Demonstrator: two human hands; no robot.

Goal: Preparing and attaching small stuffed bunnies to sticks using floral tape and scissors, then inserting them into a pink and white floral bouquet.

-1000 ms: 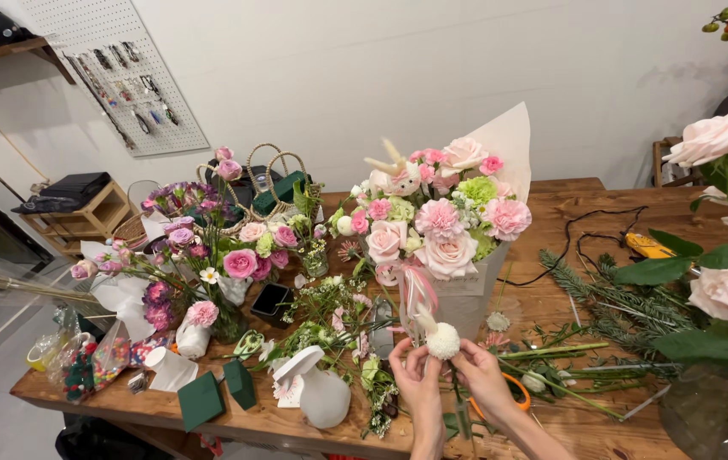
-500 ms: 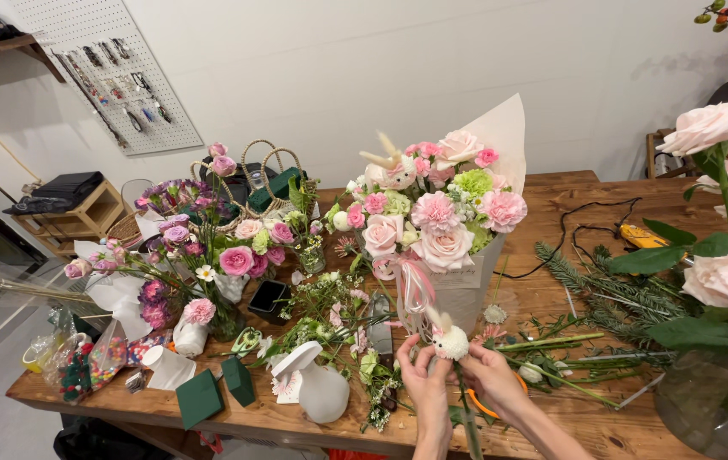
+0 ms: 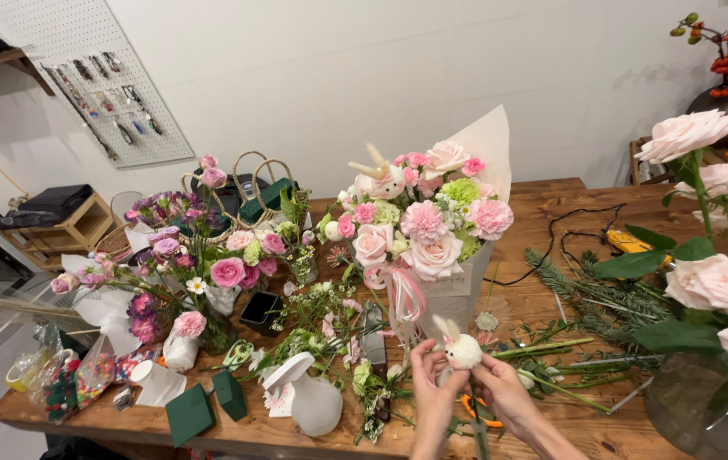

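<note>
White walls and a pegboard are seen behind a wooden bench crowded with flowers. At the near edge of the bench, a small fluffy white bunny pick is held between both hands: the left hand has its fingers closed on the left side of it, the right hand pinches it from the right. Just behind the bunny pick, a wrapped pink bouquet is stood upright. A white vase is placed left of the hands, near green foam blocks. Pale roses in a glass vase are seen at the right edge.
</note>
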